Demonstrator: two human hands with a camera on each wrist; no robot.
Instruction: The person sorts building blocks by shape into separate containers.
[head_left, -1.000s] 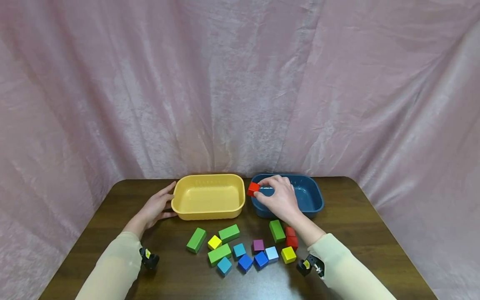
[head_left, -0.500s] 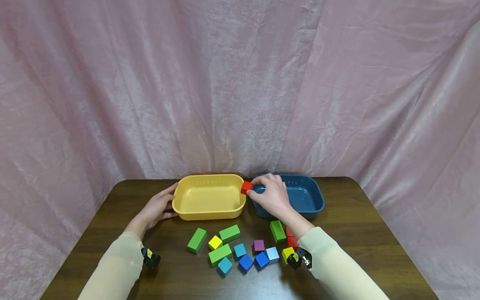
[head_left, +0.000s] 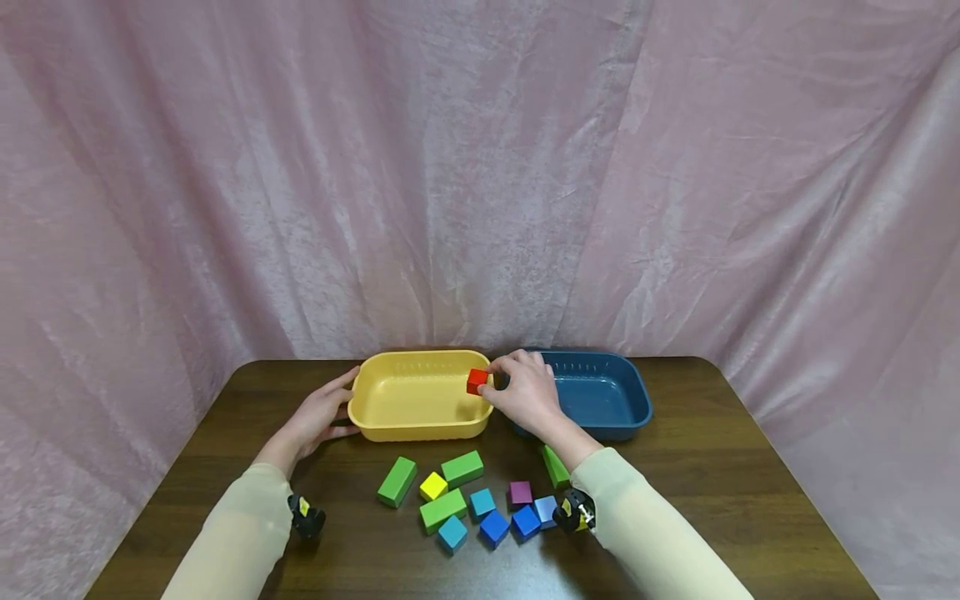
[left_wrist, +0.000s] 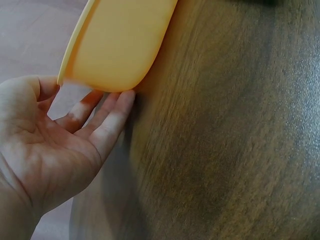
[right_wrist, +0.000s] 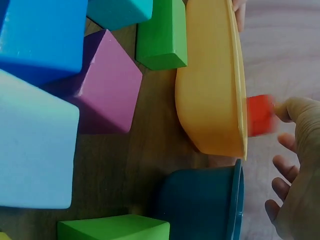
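Note:
In the head view my right hand (head_left: 527, 392) pinches a red cube (head_left: 477, 382) between thumb and finger, above the right end of a yellow plastic basin (head_left: 420, 433). The red cube (right_wrist: 260, 115) looks blurred in the right wrist view, just past the basin's rim. At the basin's opposite end, my left hand (head_left: 315, 417) rests its spread fingers against the outside wall. The left wrist view shows those fingertips (left_wrist: 129, 97) touching the yellow wall low down, with the thumb up at the rim. No blocks show inside the basin.
A dark blue basin (head_left: 603, 429) stands to the right, partly behind my right hand. Several blocks lie on the wooden table in front, among them a green block (head_left: 397, 482), a yellow cube (head_left: 433, 486), a purple cube (head_left: 520, 492) and a blue cube (head_left: 494, 528). A pink curtain (head_left: 480, 183) hangs behind.
My right hand has carried the red cube leftward, from over the blue basin's left edge to above the yellow basin's right end. My left hand stays at the yellow basin's left side.

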